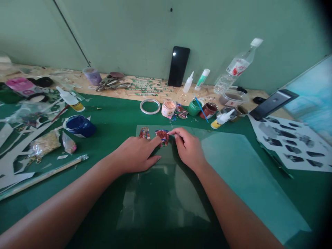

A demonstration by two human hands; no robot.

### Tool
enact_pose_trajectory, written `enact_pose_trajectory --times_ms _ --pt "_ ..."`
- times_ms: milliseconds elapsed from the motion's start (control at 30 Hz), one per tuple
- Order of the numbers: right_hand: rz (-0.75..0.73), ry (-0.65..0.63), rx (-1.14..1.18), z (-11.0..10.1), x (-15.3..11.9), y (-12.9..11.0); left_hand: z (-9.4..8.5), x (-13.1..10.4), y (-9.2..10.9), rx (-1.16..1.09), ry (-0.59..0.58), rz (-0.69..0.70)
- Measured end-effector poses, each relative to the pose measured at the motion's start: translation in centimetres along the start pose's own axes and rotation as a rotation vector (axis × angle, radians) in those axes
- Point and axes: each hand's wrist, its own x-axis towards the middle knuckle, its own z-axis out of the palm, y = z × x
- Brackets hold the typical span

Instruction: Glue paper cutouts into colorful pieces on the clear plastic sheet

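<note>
Two small painted flat pieces lie at the far edge of a clear plastic sheet (166,186) on the green tabletop. One brown, red and blue painted piece (162,134) is under my fingers. My left hand (137,152) rests palm down, its index fingertip touching that piece, thumb stretched apart. My right hand (188,147) comes from the other side, index finger and thumb at the piece's right edge in what looks like a pinch. The second painted piece (144,133) sits just beyond my left knuckles, partly covered by them.
Behind the sheet stand a peach paint jar (168,108), a green jar (194,107), a red jar (209,110) and a glue bottle (222,118). A blue paint jar (79,126) and a wooden stick (46,176) are left. A phone (178,66) leans on the wall.
</note>
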Motion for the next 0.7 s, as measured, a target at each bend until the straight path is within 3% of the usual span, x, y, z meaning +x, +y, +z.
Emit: enact_pose_trajectory --times_ms 100,267,433,700 --pt "0.002 -0.034 -0.046 0.18 -0.02 0.11 -0.14 -0.08 0.04 -0.02 -0.012 0.003" --pt "-0.016 0.046 0.011 0.28 0.02 0.19 -0.13 -0.25 0.0 -0.039 -0.01 0.013" --pt "-0.034 -0.046 -0.104 0.53 -0.01 0.22 -0.09 -0.35 0.02 -0.083 -0.005 0.025" --pt "-0.034 -0.061 -0.158 0.8 -0.15 -0.03 -0.2 -0.48 0.2 -0.068 0.013 0.027"
